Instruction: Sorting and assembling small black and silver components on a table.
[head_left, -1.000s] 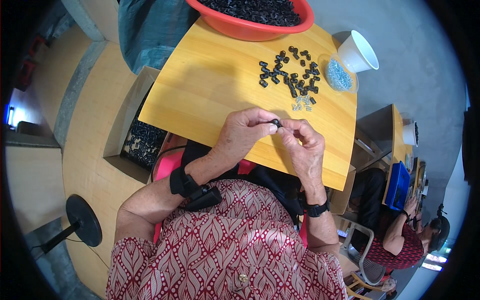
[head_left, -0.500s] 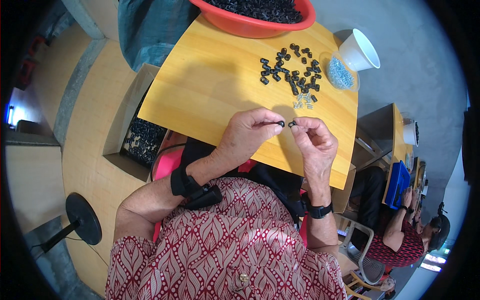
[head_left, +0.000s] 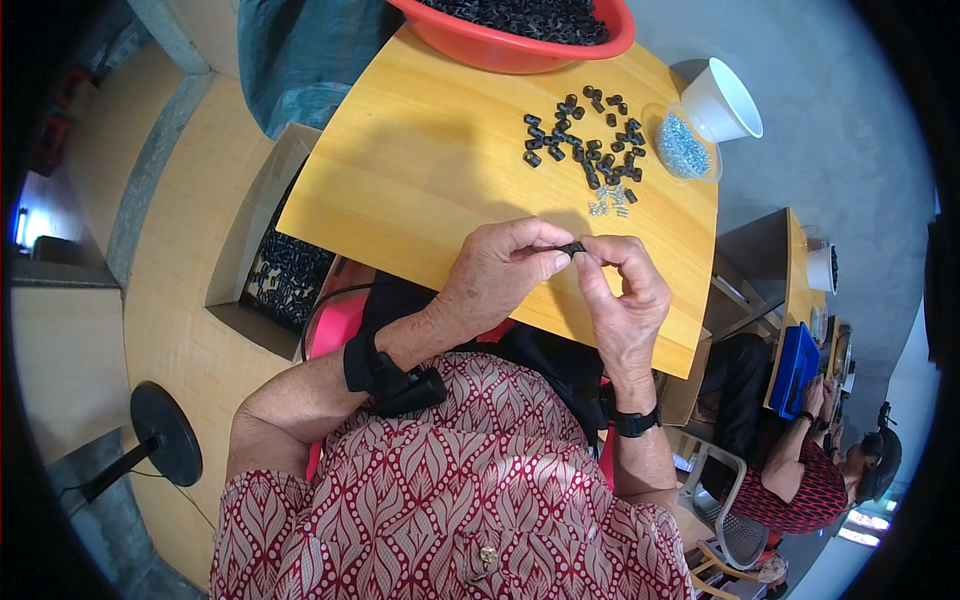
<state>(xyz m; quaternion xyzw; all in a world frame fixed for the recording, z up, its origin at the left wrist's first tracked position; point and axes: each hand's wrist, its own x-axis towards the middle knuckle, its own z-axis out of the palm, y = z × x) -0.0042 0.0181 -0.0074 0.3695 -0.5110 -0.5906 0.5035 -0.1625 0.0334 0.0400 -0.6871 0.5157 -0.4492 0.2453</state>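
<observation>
Over the near edge of the wooden table (head_left: 400,150), my two hands meet at the fingertips. My left hand (head_left: 497,275) pinches a small black plastic part (head_left: 572,248) between thumb and forefinger. A second small black part is in the pinch of my right hand (head_left: 630,295), mostly covered by the fingers. The two parts touch end to end, or nearly so; the fingertips hide the joint. Beyond the hands lies a small heap of shiny metal pieces (head_left: 609,201). Several short black plastic parts (head_left: 593,152) are scattered behind that heap.
A red basin (head_left: 490,55) full of black parts stands at the far edge. To the right are a clear tub of small silvery pieces (head_left: 684,157) and a white cup (head_left: 735,100). A cardboard box (head_left: 235,270) of black parts sits left. Another person (head_left: 800,480) works at right.
The gap between the two black parts has closed: my right hand has moved slightly left and brought its part up against the one in my left hand, which stays nearly still.
</observation>
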